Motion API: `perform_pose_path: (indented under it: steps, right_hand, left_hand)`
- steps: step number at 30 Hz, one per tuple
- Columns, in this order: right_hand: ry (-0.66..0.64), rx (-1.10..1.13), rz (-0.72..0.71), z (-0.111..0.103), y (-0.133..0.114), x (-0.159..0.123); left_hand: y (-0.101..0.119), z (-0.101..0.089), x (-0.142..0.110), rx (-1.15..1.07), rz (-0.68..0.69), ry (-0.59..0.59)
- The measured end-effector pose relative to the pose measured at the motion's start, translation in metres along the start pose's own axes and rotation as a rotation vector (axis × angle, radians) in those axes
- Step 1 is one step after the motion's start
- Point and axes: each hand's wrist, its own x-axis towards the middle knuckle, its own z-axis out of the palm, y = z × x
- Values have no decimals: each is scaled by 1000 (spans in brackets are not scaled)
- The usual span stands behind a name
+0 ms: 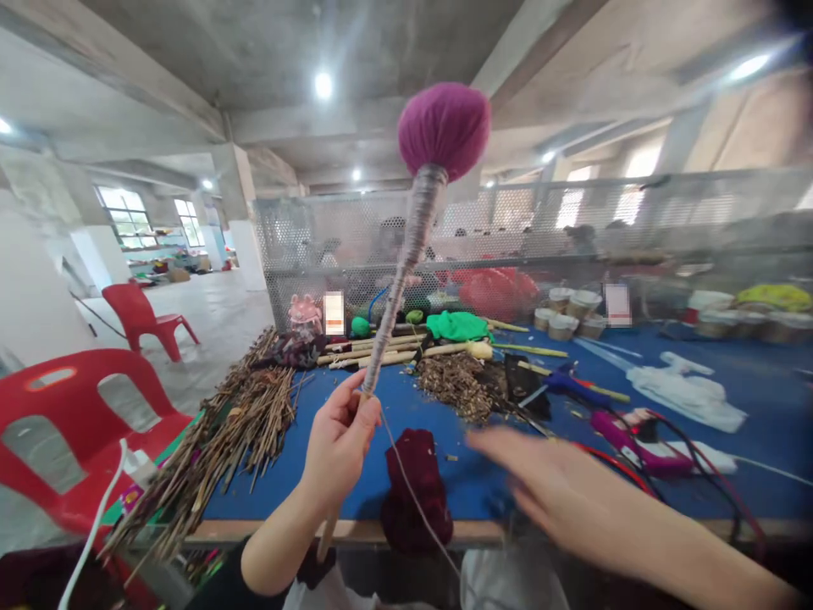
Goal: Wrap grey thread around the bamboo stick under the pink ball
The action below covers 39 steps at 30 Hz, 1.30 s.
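Gripping left hand (343,436): I pinch the thread-wrapped stick (406,254), purple head (445,129) above.
Right hand (546,479): open, blurred, apart, right of it.

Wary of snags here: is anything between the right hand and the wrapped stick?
Nothing visible stands between the right hand and the wrapped stick. A loose thread slants down from the left hand, lower in the picture than that direct path.

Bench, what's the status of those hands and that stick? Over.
Left hand gripping stick, purple ball up top. Right hand open, blurred, off the stick. Thread crossing before maroon cloth; nothing seen blocking stick.
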Motion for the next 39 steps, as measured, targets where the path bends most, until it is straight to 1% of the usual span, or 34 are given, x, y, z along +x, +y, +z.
perform_pose_path:
  steps: [2,3,4,5,6,7,8,10,12,14,16,17,18,21,23,24,26,28,31,33,35,37,39]
  right_hand:
    - [84,268,112,-1,-4,38]
    - [99,426,144,4,-7,58]
    - [52,580,147,13,-11,76]
    - [-20,707,127,24,-14,93]
    - [-106,782,92,37,-16,106]
    - [-165,822,76,49,-16,117]
    - [-192,850,82,61,-16,124]
    - [-191,864,114,77,-11,132]
    - [-137,833,165,84,-4,134]
    - [-28,766,214,85,2,134]
    - [102,763,247,85,4,133]
    - [138,819,253,86,5,132]
    - [147,920,265,88,4,132]
    - [56,1288,388,94,3,131]
    - [-13,1421,477,98,4,131]
    - [-46,1446,495,99,6,132]
    - [-78,1450,485,102,13,134]
    - [-79,1417,466,107,22,139]
    - [-59,1333,445,115,35,147]
    - [-37,1268,382,119,42,151]
    - [-24,1184,269,121,47,154]
    - [-58,1118,186,123,49,154]
    - [-144,1143,201,125,50,153]
  left_hand:
    - [-2,10,9,-27,-1,-21]
    - [-4,15,14,-40,0,-33]
    - [-7,19,20,-44,5,-40]
    - [-10,23,26,-38,14,-41]
    - [-13,26,32,-22,28,-35]
    - [-17,27,37,1,43,-25]
    - [-21,28,43,26,56,-11]
    - [-29,27,52,79,71,7]
    - [-35,24,58,128,73,13]
    - [-40,21,63,150,56,15]
    - [-42,19,66,131,17,24]
    - [-43,18,68,110,-9,28]
    - [-43,18,69,87,-36,32]
    - [-42,18,74,5,-126,31]
    - [-40,18,77,-54,-177,32]
    - [-39,17,77,-85,-201,31]
    - [-37,17,78,-147,-243,22]
    - [-37,18,78,-219,-279,-10]
    - [-44,21,78,-324,-316,-65]
    - [-52,23,78,-364,-325,-84]
    - [-59,24,77,-374,-331,-91]
    - [-64,23,75,-356,-344,-90]
    - [-68,21,73,-338,-355,-86]
